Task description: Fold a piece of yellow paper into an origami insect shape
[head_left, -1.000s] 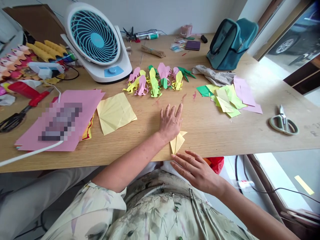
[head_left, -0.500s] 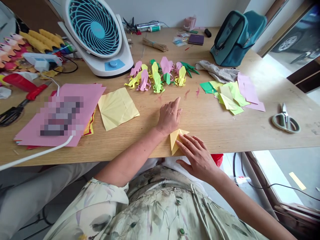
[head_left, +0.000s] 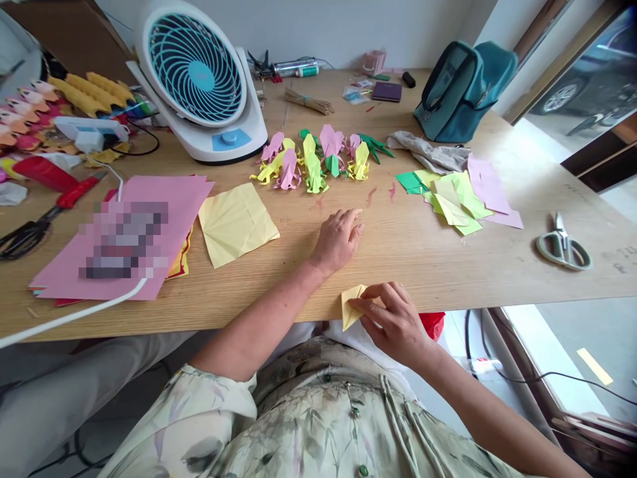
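Observation:
My right hand (head_left: 395, 318) pinches a small folded piece of yellow paper (head_left: 351, 307) between thumb and fingers, at the table's front edge. Part of the paper is hidden under the fingers. My left hand (head_left: 337, 240) rests on the wood just beyond it, holding nothing, its fingers loosely bent and the thumb apart. A creased yellow paper sheet (head_left: 239, 226) lies flat to the left of that hand. Farther back stands a cluster of folded paper figures (head_left: 314, 159) in pink, yellow and green.
At the left, pink paper sheets (head_left: 174, 199) lie in a stack with a blurred-out object on top, near black-and-red scissors (head_left: 54, 212). A fan (head_left: 229, 139) stands behind. To the right are green and yellow paper pieces (head_left: 452, 199), grey-handled scissors (head_left: 562, 245) and a teal bag (head_left: 462, 93).
My right hand has gone from lying flat on the folded yellow paper to pinching it, and the paper has turned. The left hand's pointing finger has bent; the view has shifted slightly.

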Motion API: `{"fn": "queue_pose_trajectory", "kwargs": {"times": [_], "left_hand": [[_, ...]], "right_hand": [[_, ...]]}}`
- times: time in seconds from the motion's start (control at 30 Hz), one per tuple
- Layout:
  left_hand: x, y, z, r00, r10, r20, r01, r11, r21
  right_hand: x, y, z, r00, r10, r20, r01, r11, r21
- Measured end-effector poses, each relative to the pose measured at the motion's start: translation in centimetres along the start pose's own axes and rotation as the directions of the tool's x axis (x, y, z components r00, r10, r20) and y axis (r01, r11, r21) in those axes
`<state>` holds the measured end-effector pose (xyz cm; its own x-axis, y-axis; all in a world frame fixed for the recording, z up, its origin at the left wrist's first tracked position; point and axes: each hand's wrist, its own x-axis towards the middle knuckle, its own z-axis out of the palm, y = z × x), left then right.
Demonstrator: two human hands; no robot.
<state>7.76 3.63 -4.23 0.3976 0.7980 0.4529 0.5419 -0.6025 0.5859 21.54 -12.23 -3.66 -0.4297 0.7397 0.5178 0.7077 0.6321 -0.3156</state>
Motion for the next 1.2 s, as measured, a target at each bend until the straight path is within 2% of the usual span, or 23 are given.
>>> {"fn": "queue_pose_trajectory", "kwargs": {"times": [0.07, 0.13, 0.2, 0.23, 0.27, 0.37, 0.47, 0.53, 0.6, 0.7, 0.77, 0.83, 0.9, 1.03, 1.2], "left_hand": [[0.1, 0.1, -0.4, 1.0, -0.012, -0.007, 0.011, 0.99, -0.141], [0.3, 0.3, -1.0, 0.996, -0.079, 0.048, 0.091, 0.928, -0.361], [0.5, 0.6, -1.9, 0.963, -0.18, 0.2, 0.264, 0.773, -0.578], [0.6, 0.6, -2.3, 0.942, -0.219, 0.255, 0.333, 0.706, -0.625], [0.7, 0.7, -2.8, 0.934, -0.243, 0.263, 0.358, 0.66, -0.661], [0.9, 0.7, -3.5, 0.936, -0.229, 0.265, 0.351, 0.616, -0.706], [1.2, 0.4, -3.3, 0.941, -0.251, 0.227, 0.334, 0.586, -0.738], [1.3, 0.0, -3.0, 0.935, -0.3, 0.191, 0.333, 0.549, -0.766], [1.4, -0.2, -2.9, 0.912, -0.385, 0.143, 0.341, 0.516, -0.786], [1.3, 0.0, -3.0, 0.839, -0.533, 0.112, 0.385, 0.435, -0.814], [1.2, 0.5, -3.1, 0.81, -0.566, 0.149, 0.415, 0.376, -0.829], [1.0, 1.0, -3.1, 0.798, -0.568, 0.203, 0.449, 0.333, -0.829], [0.9, 1.2, -3.1, 0.788, -0.568, 0.24, 0.48, 0.322, -0.816], [1.0, 0.5, -3.3, 0.777, -0.57, 0.266, 0.538, 0.383, -0.751], [1.0, -0.6, -3.2, 0.82, -0.475, 0.32, 0.558, 0.536, -0.634]], "right_hand": [[1.4, 0.6, -1.0, 0.997, 0.054, -0.061, -0.05, 0.997, 0.064], [3.3, 1.9, -1.9, 0.981, 0.19, -0.036, -0.18, 0.965, 0.19], [5.4, 3.8, -2.5, 0.916, 0.4, 0.01, -0.382, 0.867, 0.321], [6.5, 4.9, -2.5, 0.883, 0.465, 0.058, -0.448, 0.803, 0.393], [7.6, 6.1, -2.4, 0.866, 0.493, 0.089, -0.468, 0.733, 0.494], [10.3, 9.1, -1.5, 0.824, 0.509, 0.247, -0.504, 0.46, 0.731], [11.8, 10.6, -0.3, 0.804, 0.448, 0.391, -0.558, 0.343, 0.755], [12.1, 10.8, 0.2, 0.801, 0.428, 0.418, -0.553, 0.264, 0.79], [12.1, 10.7, 0.5, 0.802, 0.429, 0.415, -0.525, 0.174, 0.833], [11.5, 10.6, 0.9, 0.783, 0.443, 0.437, -0.513, 0.063, 0.856], [11.3, 10.7, 1.2, 0.765, 0.479, 0.431, -0.52, 0.063, 0.852], [11.2, 10.9, 1.6, 0.759, 0.51, 0.405, -0.519, 0.098, 0.849], [11.2, 11.2, 1.8, 0.76, 0.529, 0.376, -0.514, 0.136, 0.847], [11.6, 11.6, 1.6, 0.77, 0.545, 0.333, -0.515, 0.222, 0.828], [11.7, 11.7, 0.9, 0.779, 0.556, 0.291, -0.513, 0.298, 0.805]]}}
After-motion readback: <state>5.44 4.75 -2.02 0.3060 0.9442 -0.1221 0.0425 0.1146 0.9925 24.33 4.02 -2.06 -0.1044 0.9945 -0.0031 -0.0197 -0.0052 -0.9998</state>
